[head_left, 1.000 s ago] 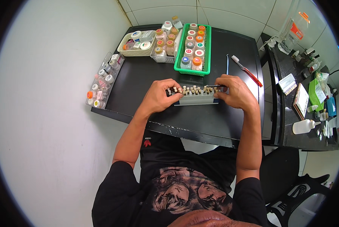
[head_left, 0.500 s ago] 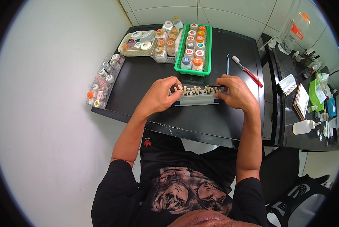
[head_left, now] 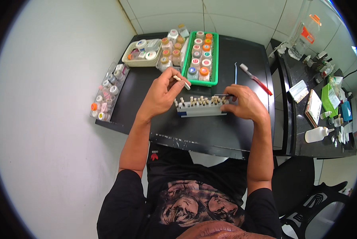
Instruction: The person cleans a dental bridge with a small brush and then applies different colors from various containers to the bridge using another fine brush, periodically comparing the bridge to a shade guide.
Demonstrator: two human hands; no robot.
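Observation:
A tooth shade guide (head_left: 203, 111), a pale grey holder with blue at its end, stands on the black table with several tooth-coloured tabs along its top. My left hand (head_left: 159, 95) is raised just beyond its left end, thumb and fingers pinching one loose shade tab (head_left: 182, 82) with a white handle. At the guide's right end, my right hand (head_left: 247, 103) grips the holder between thumb and fingers. A thin dark bar (head_left: 224, 95) shows by its fingertips; what it belongs to is unclear. Some right fingers are hidden beneath the hand.
Behind the guide stands a green basket (head_left: 214, 59) of capped jars. More jars fill a clear tray (head_left: 114, 93) and a cream basket (head_left: 144, 63) on the left. A blue-handled probe (head_left: 235, 74) and a red toothbrush (head_left: 261, 85) lie right. A side counter holds a white squeeze bottle (head_left: 317, 135).
My left hand has lifted away from the guide, up and leftward, with a shade tab pinched in it. The right hand stays at the holder's right end. The view has shifted slightly.

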